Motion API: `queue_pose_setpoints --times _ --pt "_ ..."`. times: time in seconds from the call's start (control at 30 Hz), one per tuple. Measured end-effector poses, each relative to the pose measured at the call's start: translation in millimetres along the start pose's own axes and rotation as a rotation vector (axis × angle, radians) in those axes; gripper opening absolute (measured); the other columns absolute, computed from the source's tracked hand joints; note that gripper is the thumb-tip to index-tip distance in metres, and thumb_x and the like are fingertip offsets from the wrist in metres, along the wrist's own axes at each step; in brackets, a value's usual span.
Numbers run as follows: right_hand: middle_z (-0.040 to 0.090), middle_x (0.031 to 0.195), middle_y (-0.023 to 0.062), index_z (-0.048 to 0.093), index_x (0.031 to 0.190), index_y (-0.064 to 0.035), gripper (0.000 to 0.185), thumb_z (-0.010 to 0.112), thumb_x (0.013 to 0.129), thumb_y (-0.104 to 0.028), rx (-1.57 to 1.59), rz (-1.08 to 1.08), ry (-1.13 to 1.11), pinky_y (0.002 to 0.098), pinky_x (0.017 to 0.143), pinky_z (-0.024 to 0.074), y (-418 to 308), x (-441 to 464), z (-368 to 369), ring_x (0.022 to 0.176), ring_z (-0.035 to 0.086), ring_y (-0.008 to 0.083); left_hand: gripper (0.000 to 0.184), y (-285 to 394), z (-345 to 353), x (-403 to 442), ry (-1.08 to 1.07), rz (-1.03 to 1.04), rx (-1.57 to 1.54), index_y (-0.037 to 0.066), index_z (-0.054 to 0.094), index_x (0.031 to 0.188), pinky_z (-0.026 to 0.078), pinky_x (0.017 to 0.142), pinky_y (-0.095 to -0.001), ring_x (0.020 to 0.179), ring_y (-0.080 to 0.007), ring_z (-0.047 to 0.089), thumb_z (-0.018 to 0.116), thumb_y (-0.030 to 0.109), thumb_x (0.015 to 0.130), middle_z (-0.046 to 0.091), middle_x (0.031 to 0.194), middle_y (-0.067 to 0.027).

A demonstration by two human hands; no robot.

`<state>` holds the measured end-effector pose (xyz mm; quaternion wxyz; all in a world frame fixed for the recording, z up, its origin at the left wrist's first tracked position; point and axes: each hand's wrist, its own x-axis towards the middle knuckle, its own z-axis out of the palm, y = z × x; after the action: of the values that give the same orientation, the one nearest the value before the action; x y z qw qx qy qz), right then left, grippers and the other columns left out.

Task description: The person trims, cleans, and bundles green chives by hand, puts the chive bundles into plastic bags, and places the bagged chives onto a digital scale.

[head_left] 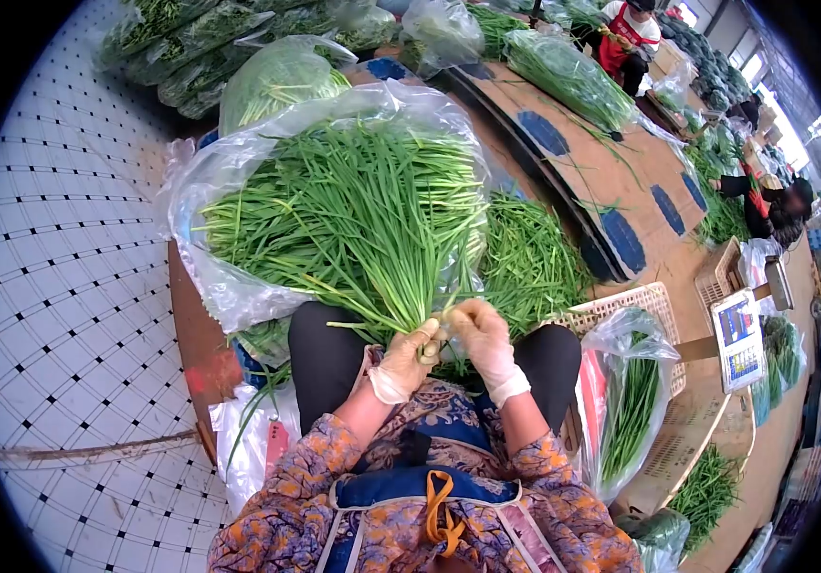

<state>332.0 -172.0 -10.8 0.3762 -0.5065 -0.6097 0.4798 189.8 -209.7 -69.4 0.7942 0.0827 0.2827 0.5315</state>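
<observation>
Green stalks point(387, 258) gathered in hand, bag well filled

L hand point(409, 365) is closed round the bunch's base, R hand point(483, 342) pinches beside it, at the stalk ends. The bunch reaches over the near edge of the open plastic bag point(224, 291), leaves spread on many others already inside. Past its right edge, a loose heap point(533, 250) remains unbagged — exact qty. unclear, bag mouth not closed.

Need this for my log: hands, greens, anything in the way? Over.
Left hand closed on bunch near stem ends. Right hand close beside it, grip unclear. Leaves fan over open bag. No obstruction seen at hands.
</observation>
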Motion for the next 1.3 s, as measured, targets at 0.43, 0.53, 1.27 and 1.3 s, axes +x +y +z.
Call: queue_pose_setpoints --times 0.43,0.53,1.27,1.3 --pt "0.059 0.076 0.001 0.058 0.094 -0.0012 0.018 0.056 0.088 -0.018 0.453 0.222 -0.098 0.0212 0.066 0.0433 28 8 5 0.071 0.054 0.008 0.025 3 -2 -5 -0.002 -0.031 -0.116 0.001 0.054 0.106 0.05 0.079 -0.034 0.095 -0.0234 0.059 0.053 0.018 0.088 0.061 0.103 -0.0121" --pt "0.062 0.09 0.0036 0.057 0.099 0.0 0.021 0.057 0.087 -0.017 0.665 0.158 0.142 0.0222 0.077 0.0421 36 15 -12 0.081 0.053 0.0103 0.024 2 3 -5 0.054 0.023 -0.133 0.0 0.056 0.104 0.046 0.091 -0.0385 0.103 -0.0268 0.056 0.053 0.018 0.089 0.059 0.108 -0.0149" --pt "0.06 0.083 0.0017 0.059 0.089 -0.0022 0.006 0.058 0.084 -0.006 0.306 0.124 -0.189 0.02 0.069 0.0436 3 -3 -8 0.071 0.052 0.0075 0.024 5 6 -3 -0.028 0.028 -0.199 0.005 0.053 0.107 0.035 0.043 -0.0136 0.06 -0.0051 0.046 0.05 0.021 0.09 0.058 0.086 -0.0038" --pt "0.061 0.085 0.0022 0.059 0.089 -0.002 0.006 0.058 0.084 -0.005 0.34 0.088 -0.211 0.0201 0.069 0.0436 0 -7 -15 0.073 0.052 0.0076 0.024 7 14 -5 -0.006 0.033 -0.166 0.005 0.054 0.106 0.034 0.042 -0.0139 0.059 -0.0043 0.045 0.05 0.022 0.09 0.055 0.08 -0.0015"
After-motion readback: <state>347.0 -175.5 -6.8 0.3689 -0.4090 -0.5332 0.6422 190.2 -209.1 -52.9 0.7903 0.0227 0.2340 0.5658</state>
